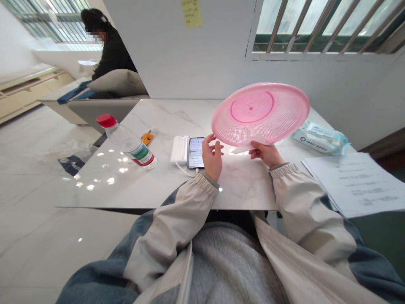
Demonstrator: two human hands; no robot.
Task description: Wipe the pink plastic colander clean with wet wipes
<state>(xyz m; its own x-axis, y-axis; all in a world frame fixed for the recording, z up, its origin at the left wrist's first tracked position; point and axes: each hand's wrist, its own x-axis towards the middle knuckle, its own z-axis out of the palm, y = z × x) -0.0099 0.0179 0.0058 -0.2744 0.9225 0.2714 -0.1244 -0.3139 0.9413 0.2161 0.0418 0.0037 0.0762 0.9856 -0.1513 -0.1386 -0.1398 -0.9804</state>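
Note:
A round pink mesh basket [284, 120] is tilted up above the table, its shallow bowl facing me. My right hand [267, 154] is closed on a white wipe [248, 144] at the basket's lower rim. The wipe lies against that rim, and its loose corner points left. My left hand [213, 158] is at the basket's lower left rim, fingers curved and apart. Its fingertips are close to the rim; whether they touch it I cannot tell. Just behind my left hand is a phone [195, 158] with a lit timer screen.
A white power bank [179, 150] with a cable, an orange item [147, 138] and a red-capped bottle [129, 143] stand left. On the right are a wipes pack [321, 138] and printed sheets [357, 183]. A person [110, 50] sits beyond the marble-patterned table [171, 190].

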